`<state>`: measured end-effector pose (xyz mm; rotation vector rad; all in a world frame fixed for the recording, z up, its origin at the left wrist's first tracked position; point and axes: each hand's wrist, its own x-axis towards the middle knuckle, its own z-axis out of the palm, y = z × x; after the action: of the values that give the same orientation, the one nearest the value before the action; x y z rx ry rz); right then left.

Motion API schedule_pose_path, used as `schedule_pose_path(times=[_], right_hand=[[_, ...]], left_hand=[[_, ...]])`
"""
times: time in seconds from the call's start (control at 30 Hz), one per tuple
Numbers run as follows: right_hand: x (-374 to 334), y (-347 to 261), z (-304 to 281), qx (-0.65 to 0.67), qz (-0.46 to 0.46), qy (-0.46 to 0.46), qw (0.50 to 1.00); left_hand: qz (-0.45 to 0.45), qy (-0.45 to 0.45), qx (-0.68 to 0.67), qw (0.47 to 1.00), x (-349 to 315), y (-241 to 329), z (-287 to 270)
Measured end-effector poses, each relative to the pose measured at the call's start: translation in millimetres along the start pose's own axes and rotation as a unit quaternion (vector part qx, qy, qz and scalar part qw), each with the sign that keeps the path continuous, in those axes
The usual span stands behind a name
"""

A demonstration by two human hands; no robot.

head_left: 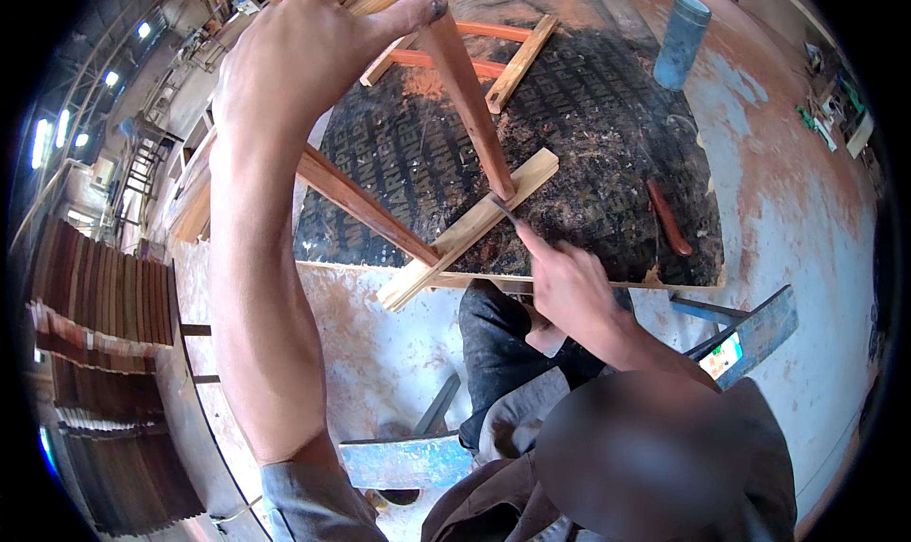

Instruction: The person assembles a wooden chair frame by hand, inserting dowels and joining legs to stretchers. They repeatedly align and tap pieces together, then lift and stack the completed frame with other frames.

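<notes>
My left hand [289,53] is raised over the table. Its thumb presses on the top end of a brown wooden bar [467,105], part of a wooden frame; the other fingers are mostly hidden behind the hand. A second brown bar [365,203] runs alongside, and both meet a pale wooden crosspiece [465,231] at the table's near edge. With my right hand [574,286] I hold a thin, dark, flat-bladed tool [506,210], index finger stretched along it. Its tip touches the joint between the first bar and the crosspiece. The tool's handle is hidden in the hand.
Another wooden frame with orange rails [489,31] lies farther back on the dark, sawdust-covered tabletop [598,143]. At right are a red-brown curved tool [669,221] and a blue cylinder [681,44]. Stacked wooden slats [100,286] stand at left; blue bench parts [408,463] are below.
</notes>
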<state>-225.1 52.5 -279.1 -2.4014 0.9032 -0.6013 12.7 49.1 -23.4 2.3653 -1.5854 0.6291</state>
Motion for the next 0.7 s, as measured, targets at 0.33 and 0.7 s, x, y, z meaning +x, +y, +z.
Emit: schedule_pose_path(times=[0.33,0.7], right_hand=[[-19,9,-10,0.002,-0.018,-0.015,1.000],[-4,10,0,-0.028,-0.008,-0.006,1.000]], left_hand=[[0.002,-0.005,-0.004,1.000,6,-7,6],[-0.001,0.010,-0.008,1.000,13,-24,15]])
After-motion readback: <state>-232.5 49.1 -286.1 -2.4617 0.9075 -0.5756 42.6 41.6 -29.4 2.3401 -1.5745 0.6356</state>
